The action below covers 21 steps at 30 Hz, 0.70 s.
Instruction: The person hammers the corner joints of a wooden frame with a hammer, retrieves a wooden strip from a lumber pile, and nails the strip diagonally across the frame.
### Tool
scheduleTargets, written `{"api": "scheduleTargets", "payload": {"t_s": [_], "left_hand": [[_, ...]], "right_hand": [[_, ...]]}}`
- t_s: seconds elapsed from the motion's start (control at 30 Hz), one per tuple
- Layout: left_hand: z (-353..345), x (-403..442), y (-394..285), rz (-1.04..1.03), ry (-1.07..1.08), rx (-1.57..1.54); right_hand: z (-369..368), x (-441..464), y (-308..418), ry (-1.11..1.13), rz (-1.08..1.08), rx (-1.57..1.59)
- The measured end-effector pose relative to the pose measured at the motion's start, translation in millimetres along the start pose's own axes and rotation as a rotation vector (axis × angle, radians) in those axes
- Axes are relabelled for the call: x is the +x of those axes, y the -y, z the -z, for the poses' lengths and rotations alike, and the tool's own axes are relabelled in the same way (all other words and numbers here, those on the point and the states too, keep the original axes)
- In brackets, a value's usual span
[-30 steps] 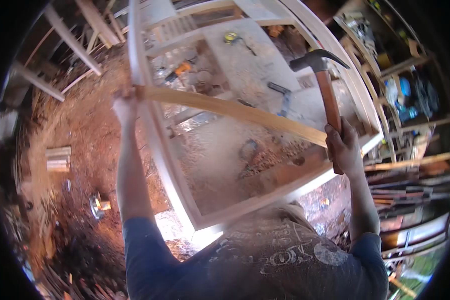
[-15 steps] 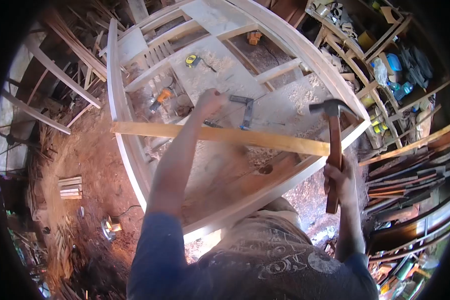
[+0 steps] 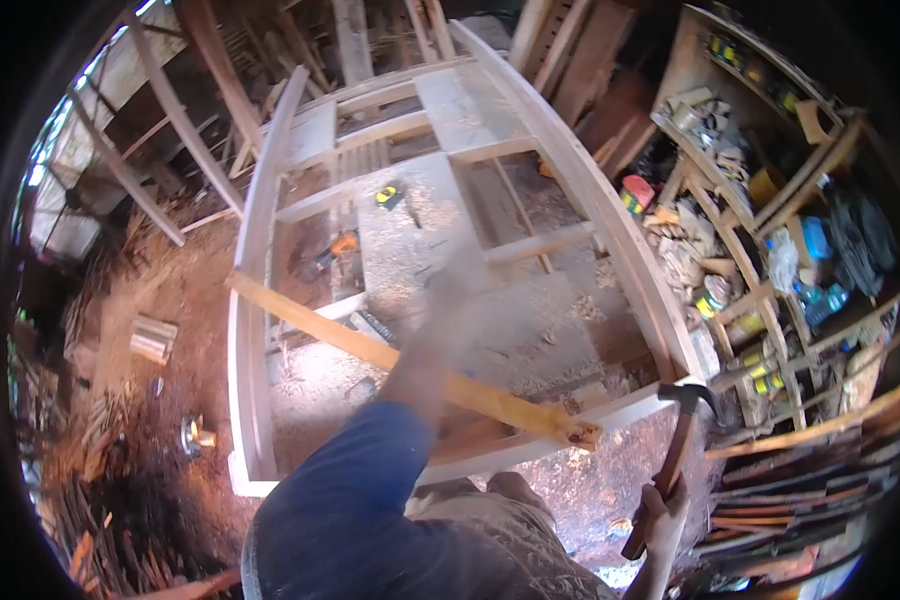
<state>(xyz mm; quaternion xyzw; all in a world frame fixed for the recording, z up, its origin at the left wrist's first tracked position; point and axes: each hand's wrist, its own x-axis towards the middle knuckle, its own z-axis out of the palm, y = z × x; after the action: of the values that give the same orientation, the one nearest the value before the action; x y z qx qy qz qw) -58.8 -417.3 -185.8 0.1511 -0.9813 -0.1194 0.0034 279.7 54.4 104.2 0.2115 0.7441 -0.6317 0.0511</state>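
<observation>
My right hand (image 3: 662, 508) is wrapped round the wooden handle of a claw hammer (image 3: 684, 430), held upright just outside the frame's near right corner. My left hand (image 3: 460, 285) is smeared by motion above the middle of the large wooden frame (image 3: 620, 220), so its fingers cannot be made out. A loose yellowish wood strip (image 3: 320, 327) lies diagonally across the frame, passing under my left forearm, with its right end over the near rail. Near my left hand, a dark clamp-like tool (image 3: 372, 327) lies partly hidden.
A yellow tape measure (image 3: 387, 196) rests on the shavings-covered board, an orange tool (image 3: 340, 247) to its left. Shelves with bottles and scraps (image 3: 815, 240) stand at right, above stacked boards (image 3: 800, 500). A short wood stack (image 3: 154, 338) lies on the floor at left.
My right hand has lowered with the hammer, away from the strip's end. My left hand let go of the strip's left end and moved over the frame. The strip now slants more steeply.
</observation>
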Motion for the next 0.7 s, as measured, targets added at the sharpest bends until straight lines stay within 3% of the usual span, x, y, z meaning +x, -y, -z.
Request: {"api": "scheduleTargets", "payload": {"t_s": [0.27,0.47,0.7], "left_hand": [[26,-12,-29,0.321,-0.118,-0.213],[5,-10,-43,0.365,-0.171,-0.265],[31,-30,-53,0.367,-0.089,-0.4]], "right_hand": [[3,67,12,0.122,0.058,0.075],[-34,71,58,0.259,0.096,0.065],[-32,57,44,0.387,0.105,-0.002]]}}
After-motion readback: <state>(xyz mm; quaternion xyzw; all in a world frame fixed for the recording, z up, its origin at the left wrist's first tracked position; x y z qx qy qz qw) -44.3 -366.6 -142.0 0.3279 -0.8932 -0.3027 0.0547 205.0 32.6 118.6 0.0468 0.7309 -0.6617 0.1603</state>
